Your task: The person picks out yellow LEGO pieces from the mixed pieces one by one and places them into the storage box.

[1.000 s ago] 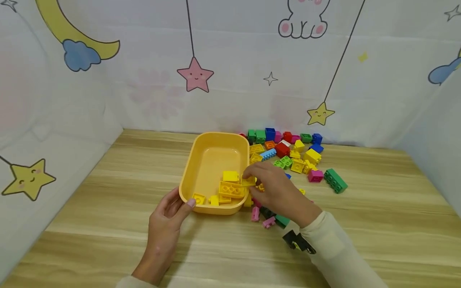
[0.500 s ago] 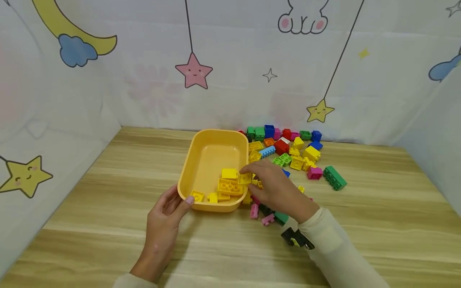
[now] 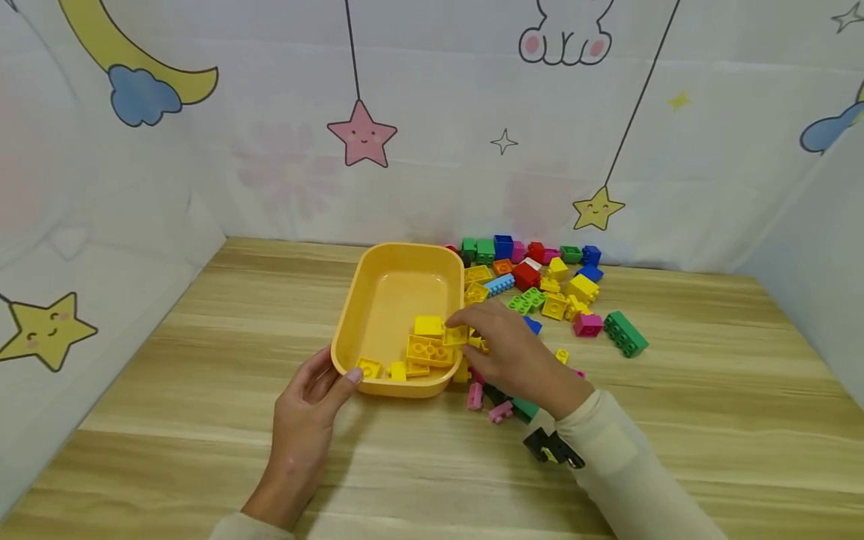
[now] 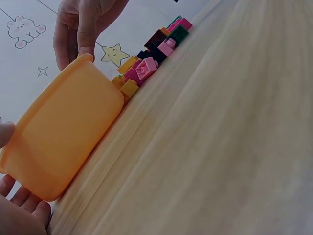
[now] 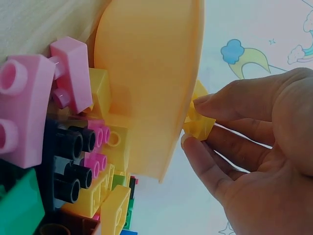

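An orange-yellow plastic tub (image 3: pixel 405 391) stands on the wooden table with several yellow building bricks (image 3: pixel 430 350) in its near part. My left hand (image 3: pixel 307 424) grips the tub's near left corner, thumb over the rim and fingers beneath. At the opposite side, my right hand (image 3: pixel 516 356) pinches a yellow brick (image 3: pixel 455 335) just over the right rim. In the right wrist view, thumb and fingers hold that yellow brick (image 5: pixel 199 122) beside the tub's edge. The left wrist view shows the tub's outer wall (image 4: pixel 68 127) and the right hand above its rim.
Loose bricks of many colours lie to the tub's right, partly under the right hand, among them a green brick (image 3: pixel 625 334), a magenta brick (image 3: pixel 588 325) and a red brick (image 3: pixel 526 276). A printed white cloth (image 3: pixel 432 172) hangs behind the wooden table (image 3: pixel 169 360).
The right hand, with its yellow brick, has moved slightly left over the tub's rim. The left hand keeps its hold on the tub. The whole head view has shifted a little.
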`<action>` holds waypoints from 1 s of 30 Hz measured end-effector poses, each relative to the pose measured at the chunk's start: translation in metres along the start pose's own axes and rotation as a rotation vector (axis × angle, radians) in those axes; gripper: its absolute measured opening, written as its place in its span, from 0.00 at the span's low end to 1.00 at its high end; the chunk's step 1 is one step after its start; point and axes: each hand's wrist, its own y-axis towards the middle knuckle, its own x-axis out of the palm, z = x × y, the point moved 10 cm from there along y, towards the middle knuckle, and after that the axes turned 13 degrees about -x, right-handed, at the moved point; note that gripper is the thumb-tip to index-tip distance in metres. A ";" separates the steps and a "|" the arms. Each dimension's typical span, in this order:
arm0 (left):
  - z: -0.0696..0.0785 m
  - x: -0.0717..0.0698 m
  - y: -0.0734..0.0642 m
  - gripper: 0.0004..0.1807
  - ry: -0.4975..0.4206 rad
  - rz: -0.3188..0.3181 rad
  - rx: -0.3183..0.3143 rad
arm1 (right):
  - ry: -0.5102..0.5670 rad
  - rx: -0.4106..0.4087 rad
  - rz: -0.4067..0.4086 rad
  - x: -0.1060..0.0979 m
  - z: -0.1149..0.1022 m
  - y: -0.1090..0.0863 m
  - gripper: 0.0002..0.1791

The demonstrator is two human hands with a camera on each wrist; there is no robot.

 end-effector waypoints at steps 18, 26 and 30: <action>0.000 0.000 0.001 0.36 -0.013 0.003 0.005 | -0.014 0.003 0.002 0.001 0.001 0.000 0.19; -0.001 -0.001 0.000 0.36 -0.002 0.009 -0.004 | -0.027 -0.025 0.006 0.003 -0.001 0.001 0.18; 0.000 -0.001 0.000 0.36 -0.014 0.004 0.003 | -0.014 -0.027 0.003 0.001 -0.002 0.001 0.18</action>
